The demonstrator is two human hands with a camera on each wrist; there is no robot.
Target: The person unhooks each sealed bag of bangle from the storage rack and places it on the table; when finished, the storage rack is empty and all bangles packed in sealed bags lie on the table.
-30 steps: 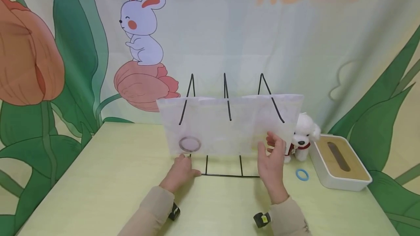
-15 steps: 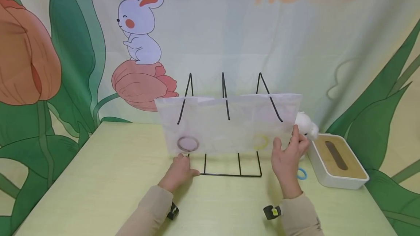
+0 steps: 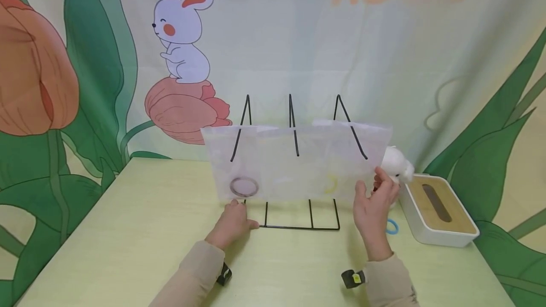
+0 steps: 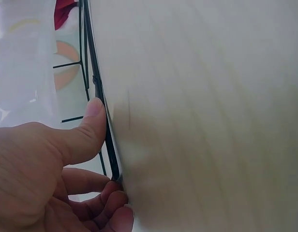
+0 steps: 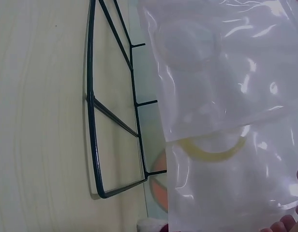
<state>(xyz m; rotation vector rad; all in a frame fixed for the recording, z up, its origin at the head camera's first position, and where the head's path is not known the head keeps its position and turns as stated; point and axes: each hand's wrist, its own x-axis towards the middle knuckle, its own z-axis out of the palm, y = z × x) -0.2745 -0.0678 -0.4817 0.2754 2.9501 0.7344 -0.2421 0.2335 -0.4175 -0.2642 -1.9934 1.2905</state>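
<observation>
Clear plastic bags hang in a row on the hooks of a black wire rack (image 3: 298,227). One bag (image 3: 222,167) at the left has a dark purple ring (image 3: 232,186) showing low inside it. Through the right-hand bag (image 3: 350,176) a yellow ring (image 5: 212,156) shows partly. My left hand (image 3: 232,221) grips the rack's front left base corner, thumb along the rail and fingers curled at the corner. With its thumb and fingers apart, my right hand (image 3: 375,207) is at the lower right edge of the right-hand bag.
Behind the right hand sits a white plush dog (image 3: 394,160), partly hidden. A blue ring (image 3: 396,227) lies on the table (image 3: 145,212). The white tissue box (image 3: 445,238) with a wooden lid stands at the right. A printed curtain (image 3: 264,37) hangs behind.
My right hand has moved right, from in front of the right-hand bag to its edge. The yellow ring has shifted slightly left since half a second ago. The left hand keeps its place.
</observation>
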